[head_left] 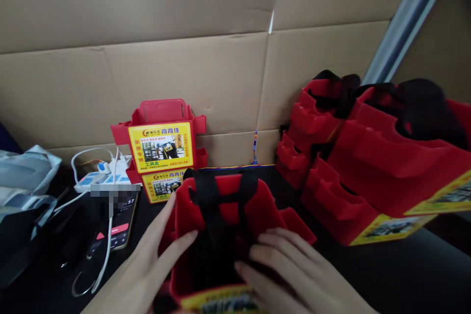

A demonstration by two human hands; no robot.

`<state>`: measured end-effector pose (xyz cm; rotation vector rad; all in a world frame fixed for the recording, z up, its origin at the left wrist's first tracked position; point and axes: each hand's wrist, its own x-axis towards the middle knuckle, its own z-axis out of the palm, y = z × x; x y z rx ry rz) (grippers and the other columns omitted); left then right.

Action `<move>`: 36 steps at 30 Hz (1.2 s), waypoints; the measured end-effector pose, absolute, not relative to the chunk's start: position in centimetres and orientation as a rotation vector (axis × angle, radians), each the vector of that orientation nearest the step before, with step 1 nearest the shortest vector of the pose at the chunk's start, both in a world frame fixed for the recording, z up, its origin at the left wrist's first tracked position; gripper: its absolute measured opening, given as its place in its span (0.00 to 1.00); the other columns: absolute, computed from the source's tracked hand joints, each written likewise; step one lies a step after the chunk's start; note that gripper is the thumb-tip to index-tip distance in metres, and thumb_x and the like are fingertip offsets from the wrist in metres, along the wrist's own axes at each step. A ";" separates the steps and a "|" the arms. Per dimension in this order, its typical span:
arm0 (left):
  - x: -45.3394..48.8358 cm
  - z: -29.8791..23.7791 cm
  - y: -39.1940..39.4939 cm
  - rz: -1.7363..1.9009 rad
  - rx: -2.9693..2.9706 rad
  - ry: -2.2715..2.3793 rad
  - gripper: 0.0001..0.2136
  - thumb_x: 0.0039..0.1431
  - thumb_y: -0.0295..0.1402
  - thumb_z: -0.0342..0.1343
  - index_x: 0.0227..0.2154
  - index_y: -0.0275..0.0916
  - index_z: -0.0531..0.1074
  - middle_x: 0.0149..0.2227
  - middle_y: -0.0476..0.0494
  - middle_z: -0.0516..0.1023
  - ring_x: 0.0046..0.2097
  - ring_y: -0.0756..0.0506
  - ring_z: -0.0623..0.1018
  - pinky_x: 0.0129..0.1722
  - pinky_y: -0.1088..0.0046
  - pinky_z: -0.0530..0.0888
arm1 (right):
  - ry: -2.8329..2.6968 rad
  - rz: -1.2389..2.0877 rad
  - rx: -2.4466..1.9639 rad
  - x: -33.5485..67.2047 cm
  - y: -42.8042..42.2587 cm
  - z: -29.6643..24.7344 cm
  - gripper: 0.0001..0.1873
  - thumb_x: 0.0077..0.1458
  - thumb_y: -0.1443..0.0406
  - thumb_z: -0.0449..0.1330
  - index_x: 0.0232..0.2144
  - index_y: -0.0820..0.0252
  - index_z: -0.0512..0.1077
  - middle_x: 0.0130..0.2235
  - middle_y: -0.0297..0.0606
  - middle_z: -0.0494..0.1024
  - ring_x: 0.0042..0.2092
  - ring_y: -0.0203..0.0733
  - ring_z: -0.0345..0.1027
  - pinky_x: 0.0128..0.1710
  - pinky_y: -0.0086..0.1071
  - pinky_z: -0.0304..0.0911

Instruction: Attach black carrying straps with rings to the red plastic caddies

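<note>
A red fabric tool bag (224, 211) with black straps stands open on the dark table right in front of me. My left hand (147, 265) lies against its left side, thumb hooked over the rim and fingers stretched along the outside. My right hand (290, 270) rests on the bag's right rim, fingers extended and reaching into the opening. Neither hand is closed round the bag.
Two red bags with yellow labels (162, 152) lean on the cardboard wall (184, 59) behind. A pile of several red bags (371, 157) lies at the right. At the left are a power strip (103, 171), white cables, a phone (123, 221) and scissors (83, 260).
</note>
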<state>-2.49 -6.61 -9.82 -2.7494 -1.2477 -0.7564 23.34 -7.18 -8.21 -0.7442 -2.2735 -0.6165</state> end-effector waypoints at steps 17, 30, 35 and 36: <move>9.6 -13.9 6.8 -1.466 -2.657 -1.653 0.41 0.53 0.30 0.54 0.60 0.51 0.30 0.64 0.34 0.33 0.57 0.32 0.63 0.47 0.56 0.73 | -2.099 -0.583 -1.501 28.9 2.6 -14.9 0.33 0.57 0.63 0.45 0.62 0.59 0.40 0.65 0.42 0.33 0.64 0.55 0.26 0.57 0.52 0.46; 8.3 -16.7 4.0 -0.876 -2.882 -1.570 0.30 0.58 0.38 0.48 0.60 0.31 0.47 0.63 0.25 0.38 0.61 0.33 0.54 0.57 0.56 0.60 | -2.507 0.070 -1.412 27.8 2.3 -16.3 0.26 0.60 0.59 0.42 0.59 0.60 0.53 0.61 0.41 0.53 0.63 0.43 0.41 0.60 0.46 0.46; 2.6 -16.3 0.3 -0.573 -3.096 -1.234 0.24 0.59 0.39 0.45 0.58 0.37 0.55 0.61 0.34 0.53 0.62 0.40 0.53 0.60 0.55 0.54 | -2.638 0.199 -1.233 24.7 0.4 -15.5 0.23 0.61 0.62 0.42 0.58 0.55 0.55 0.62 0.36 0.52 0.63 0.42 0.41 0.60 0.47 0.44; 1.3 -16.0 0.0 -0.516 -3.127 -1.167 0.24 0.60 0.38 0.45 0.58 0.38 0.55 0.61 0.35 0.53 0.62 0.41 0.54 0.59 0.55 0.55 | -2.658 0.226 -1.196 23.9 0.3 -15.4 0.23 0.61 0.63 0.42 0.58 0.54 0.55 0.62 0.36 0.51 0.63 0.41 0.40 0.60 0.47 0.44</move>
